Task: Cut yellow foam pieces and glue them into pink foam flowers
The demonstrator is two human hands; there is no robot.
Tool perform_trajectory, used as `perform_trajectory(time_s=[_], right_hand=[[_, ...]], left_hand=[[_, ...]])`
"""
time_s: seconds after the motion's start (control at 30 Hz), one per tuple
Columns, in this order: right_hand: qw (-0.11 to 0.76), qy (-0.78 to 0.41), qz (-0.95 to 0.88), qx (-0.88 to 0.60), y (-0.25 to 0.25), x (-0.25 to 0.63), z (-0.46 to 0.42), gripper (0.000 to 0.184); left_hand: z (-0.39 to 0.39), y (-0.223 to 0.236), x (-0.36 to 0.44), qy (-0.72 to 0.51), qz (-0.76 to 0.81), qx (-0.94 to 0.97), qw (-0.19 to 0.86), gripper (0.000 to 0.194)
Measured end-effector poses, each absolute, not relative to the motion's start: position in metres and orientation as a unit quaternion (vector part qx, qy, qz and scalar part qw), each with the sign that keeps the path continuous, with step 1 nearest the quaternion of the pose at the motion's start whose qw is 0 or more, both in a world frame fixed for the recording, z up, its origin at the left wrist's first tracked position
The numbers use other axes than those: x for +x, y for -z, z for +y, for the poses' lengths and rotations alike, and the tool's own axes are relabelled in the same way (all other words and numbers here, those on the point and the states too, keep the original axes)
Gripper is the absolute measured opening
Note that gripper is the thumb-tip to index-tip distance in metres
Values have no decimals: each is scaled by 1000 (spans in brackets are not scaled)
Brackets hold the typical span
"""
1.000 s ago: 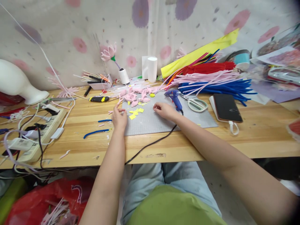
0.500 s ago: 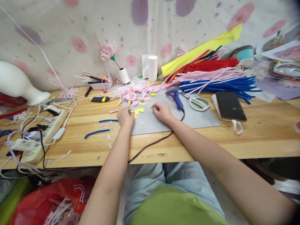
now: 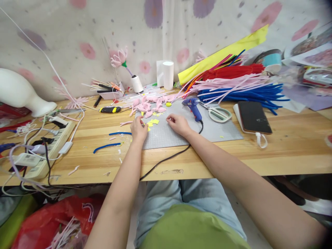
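Observation:
My left hand [image 3: 139,129] rests at the left edge of the grey cutting mat [image 3: 162,135], fingers bent, thumb and forefinger apart. Beside its fingertips lie several small yellow paper pieces [image 3: 155,121]. Over the middle of the mat, my right hand [image 3: 178,124] has its fingers curled together; anything held in them is too small or hidden to make out. Pink pipe-cleaner petals [image 3: 148,113] are heaped beyond both hands. A blue glue gun [image 3: 193,109] lies right of my right hand, with scissors [image 3: 220,114] beside it. Two blue pipe-cleaner lengths [image 3: 107,147] lie left of my left hand.
Bundles of blue [image 3: 241,95] and red pipe cleaners [image 3: 233,72] fill the back right. A phone [image 3: 254,117] leans at the right. A power strip [image 3: 55,148] with tangled cables stands at the left. The glue gun's black cord [image 3: 166,159] crosses the front edge.
My left hand has shifted very slightly, its thumb and forefinger a little more apart. My right hand stays almost in the same place, and objects on the table look unmoved.

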State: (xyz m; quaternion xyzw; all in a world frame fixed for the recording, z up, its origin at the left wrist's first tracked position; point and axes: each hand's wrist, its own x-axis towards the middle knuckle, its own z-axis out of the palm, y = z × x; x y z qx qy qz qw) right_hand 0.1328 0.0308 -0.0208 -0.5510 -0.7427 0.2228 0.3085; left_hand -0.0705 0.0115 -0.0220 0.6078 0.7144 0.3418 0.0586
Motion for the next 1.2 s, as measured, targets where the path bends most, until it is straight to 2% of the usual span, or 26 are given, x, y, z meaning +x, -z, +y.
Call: perform_trajectory(time_s=[0.23, 0.43, 0.63, 0.83, 0.97, 1.2], right_hand=[[338, -224, -736, -543, 23, 133, 31, 18], [337, -231, -735, -541, 25, 134, 32, 17], [340, -235, -730, -544, 24, 133, 32, 16], [358, -241, -727, -534, 26, 134, 33, 15], [396, -263, -730, -491, 24, 132, 31, 19], [439, -321, -731, -412, 27, 120, 31, 35]], left_hand=[[13, 25, -71, -482, 652, 580, 84, 51], [6, 18, -71, -378, 663, 646, 25, 43], [7, 17, -64, -283, 663, 693, 17, 35], [4, 16, -63, -368, 686, 627, 20, 33], [-1, 11, -52, -433, 668, 599, 79, 37], [-4, 10, -30, -433, 634, 623, 148, 46]])
